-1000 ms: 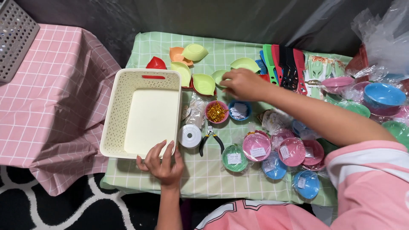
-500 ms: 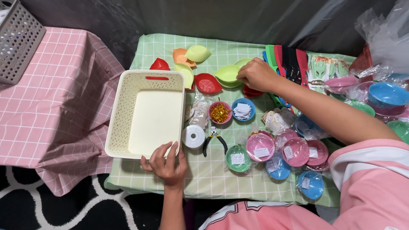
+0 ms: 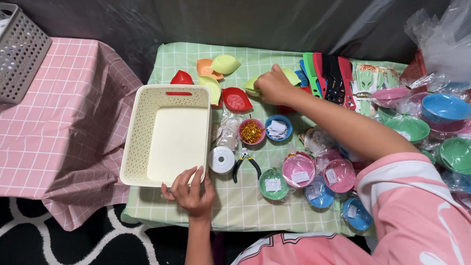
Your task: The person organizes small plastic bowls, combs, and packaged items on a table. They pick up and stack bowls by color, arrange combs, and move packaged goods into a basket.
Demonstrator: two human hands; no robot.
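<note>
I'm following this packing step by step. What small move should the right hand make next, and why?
Probably lift the light green leaf-shaped dish toward the cream basket: the right hand is closed over it at the table's far side, while the left hand steadies the basket's near rim.

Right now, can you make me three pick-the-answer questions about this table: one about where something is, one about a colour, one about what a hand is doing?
1. Where are the pliers?
A in the basket
B right of the tape roll
C on the pink cloth

2. What colour is the basket's handle?
A red
B blue
C black

3. What is the left hand doing?
A lifting pliers
B resting on the basket's near rim
C holding a comb

B: the pliers lie beside the roll. A: the handle is red. B: its fingers sit on the rim.
</note>
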